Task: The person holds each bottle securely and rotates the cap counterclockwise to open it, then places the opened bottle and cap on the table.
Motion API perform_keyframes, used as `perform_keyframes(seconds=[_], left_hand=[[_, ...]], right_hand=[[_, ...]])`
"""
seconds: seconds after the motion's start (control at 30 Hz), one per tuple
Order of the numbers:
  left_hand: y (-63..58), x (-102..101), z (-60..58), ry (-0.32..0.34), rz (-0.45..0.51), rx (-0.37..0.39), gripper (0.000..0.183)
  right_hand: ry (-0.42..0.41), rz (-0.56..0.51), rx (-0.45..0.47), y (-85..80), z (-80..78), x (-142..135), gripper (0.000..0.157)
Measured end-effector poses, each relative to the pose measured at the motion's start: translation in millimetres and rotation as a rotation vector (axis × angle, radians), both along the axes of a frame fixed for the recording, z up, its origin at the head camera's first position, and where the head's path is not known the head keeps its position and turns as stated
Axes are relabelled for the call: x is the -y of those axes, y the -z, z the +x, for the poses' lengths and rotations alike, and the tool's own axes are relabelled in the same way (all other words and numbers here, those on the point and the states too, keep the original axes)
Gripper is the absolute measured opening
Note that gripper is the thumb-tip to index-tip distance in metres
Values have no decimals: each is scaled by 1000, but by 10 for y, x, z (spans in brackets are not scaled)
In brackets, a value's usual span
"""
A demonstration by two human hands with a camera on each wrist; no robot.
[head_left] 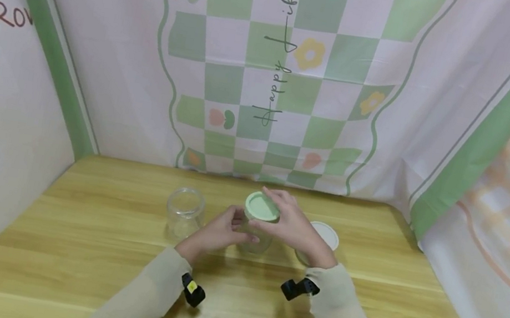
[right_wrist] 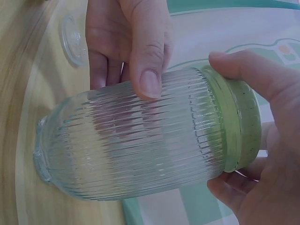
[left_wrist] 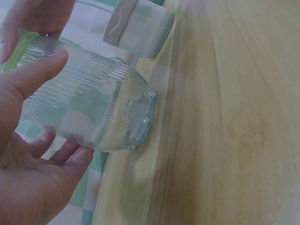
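Observation:
A tall ribbed glass jar (right_wrist: 136, 145) with a green lid (head_left: 261, 205) stands near the middle of the table. My left hand (head_left: 222, 229) holds the jar's body, thumb on the near side and fingers round the far side. On the lid is my right hand (head_left: 292, 224), thumb and fingers gripping its rim from opposite sides. In the right wrist view the green lid sits level on the jar's mouth. Nothing shows inside the clear glass.
To the left stands a glass jar (head_left: 183, 217) with no lid on it. A shorter glass jar with a pale lid (head_left: 326, 235) is at the right, partly behind the right wrist. A patterned cloth (head_left: 267, 88) hangs along the back edge of the wooden table (head_left: 94, 244).

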State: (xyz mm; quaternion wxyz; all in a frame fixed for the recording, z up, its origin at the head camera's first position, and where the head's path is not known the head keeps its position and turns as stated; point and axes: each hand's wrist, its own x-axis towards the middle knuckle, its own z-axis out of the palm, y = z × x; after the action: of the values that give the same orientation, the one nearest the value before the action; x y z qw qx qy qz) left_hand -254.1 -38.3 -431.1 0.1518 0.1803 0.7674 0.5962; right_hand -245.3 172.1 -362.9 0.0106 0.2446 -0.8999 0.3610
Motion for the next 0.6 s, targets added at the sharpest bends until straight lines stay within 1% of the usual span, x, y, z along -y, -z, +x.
perform_keyframes(seconds=[0.1, 0.23, 0.37, 0.6], left_hand=[[-2, 5, 5, 1, -1, -1, 89], [-4, 4, 9, 3, -5, -9, 87], [-6, 1, 7, 6, -10, -17, 87], [-10, -3, -1, -3, -18, -5, 87]], right_hand=[[-10, 14, -39, -19, -3, -2, 87], [-13, 20, -62, -44, 3, -7, 86], [-5, 24, -69, -52, 4, -12, 86], [16, 16, -76, -69, 26, -39, 85]])
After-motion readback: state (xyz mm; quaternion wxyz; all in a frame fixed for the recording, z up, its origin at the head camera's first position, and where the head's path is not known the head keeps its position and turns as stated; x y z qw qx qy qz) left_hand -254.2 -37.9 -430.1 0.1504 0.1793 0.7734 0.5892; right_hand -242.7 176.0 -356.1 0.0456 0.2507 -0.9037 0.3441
